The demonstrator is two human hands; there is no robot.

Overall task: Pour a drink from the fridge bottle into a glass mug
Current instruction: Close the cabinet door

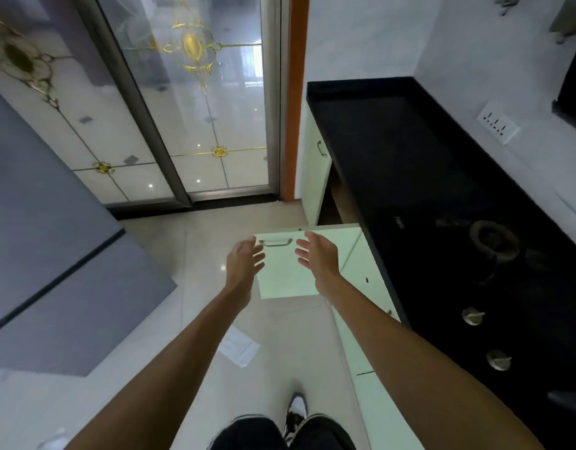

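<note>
My left hand (244, 259) and my right hand (317, 254) are both stretched out in front of me with fingers spread and nothing in them. They hover in front of a pale green cabinet door (280, 271) that stands swung open under the black counter; its metal handle (275, 242) shows between the two hands. Neither hand touches the door as far as I can tell. A grey fridge (49, 241) fills the left side, its doors shut. No bottle and no glass mug are in view.
The black counter (410, 177) runs along the right with a gas burner (494, 241) and two knobs (473, 316). A glass sliding door (195, 102) lies ahead. A white paper (239, 347) lies on the tiled floor. A wall socket (497, 126) sits above the counter.
</note>
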